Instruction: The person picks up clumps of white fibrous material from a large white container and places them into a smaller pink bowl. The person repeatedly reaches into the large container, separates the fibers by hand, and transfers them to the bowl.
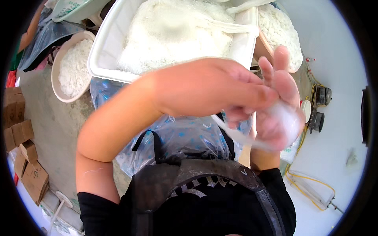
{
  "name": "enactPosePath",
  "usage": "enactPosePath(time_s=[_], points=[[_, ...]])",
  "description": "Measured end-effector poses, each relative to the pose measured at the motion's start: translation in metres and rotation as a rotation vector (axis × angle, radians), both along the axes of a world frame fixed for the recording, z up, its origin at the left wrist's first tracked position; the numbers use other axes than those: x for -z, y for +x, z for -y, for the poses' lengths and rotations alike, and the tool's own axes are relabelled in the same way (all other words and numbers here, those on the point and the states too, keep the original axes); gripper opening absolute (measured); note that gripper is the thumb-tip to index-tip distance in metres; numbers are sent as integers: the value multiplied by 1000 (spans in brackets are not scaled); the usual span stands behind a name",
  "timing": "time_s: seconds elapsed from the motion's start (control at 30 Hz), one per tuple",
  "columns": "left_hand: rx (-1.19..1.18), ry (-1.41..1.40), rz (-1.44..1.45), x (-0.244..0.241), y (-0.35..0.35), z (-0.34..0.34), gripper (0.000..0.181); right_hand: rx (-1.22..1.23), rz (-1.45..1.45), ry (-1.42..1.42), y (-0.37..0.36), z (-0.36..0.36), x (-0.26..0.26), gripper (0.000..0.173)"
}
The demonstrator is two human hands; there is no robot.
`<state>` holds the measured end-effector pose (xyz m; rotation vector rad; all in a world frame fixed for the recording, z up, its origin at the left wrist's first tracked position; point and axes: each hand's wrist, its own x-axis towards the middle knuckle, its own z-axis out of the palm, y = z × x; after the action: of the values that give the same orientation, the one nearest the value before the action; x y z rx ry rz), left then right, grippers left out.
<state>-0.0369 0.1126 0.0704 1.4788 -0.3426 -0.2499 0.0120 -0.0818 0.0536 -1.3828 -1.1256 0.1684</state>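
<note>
My left hand (pixel 236 91) reaches across in front of me, its fingers closed on a blurred strand of white fibre (pixel 233 134). Beside it, at the right, my right hand (pixel 283 109) is raised palm up with its fingers apart. The fibre lies over the right palm and the base of the thumb; whether it goes round the back of the hand is hidden. Beyond both hands stands a white rectangular plastic tub (pixel 110 38) holding a fluffy heap of white fibre (pixel 177 35). A twisted length of fibre (pixel 239 28) runs over the tub's right rim.
Round basins of white fibre stand left (pixel 56 76) and right (pixel 279 32) of the tub. Clear plastic sheeting (pixel 186 132) covers my lap. Cardboard boxes (pixel 35 177) lie at left. Yellow cable (pixel 301 144) follows the right wall. Another person's arm (pixel 32 29) shows upper left.
</note>
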Motion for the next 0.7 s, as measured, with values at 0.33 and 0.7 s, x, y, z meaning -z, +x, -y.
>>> enactPosePath(time_s=[0.33,0.7], points=[[-670,29,472,92,-4,99,22,869,-11,-147,28,-18,18,35],[166,-692,-684,8,14,84,32,529,-564,209,26,16,15,19]])
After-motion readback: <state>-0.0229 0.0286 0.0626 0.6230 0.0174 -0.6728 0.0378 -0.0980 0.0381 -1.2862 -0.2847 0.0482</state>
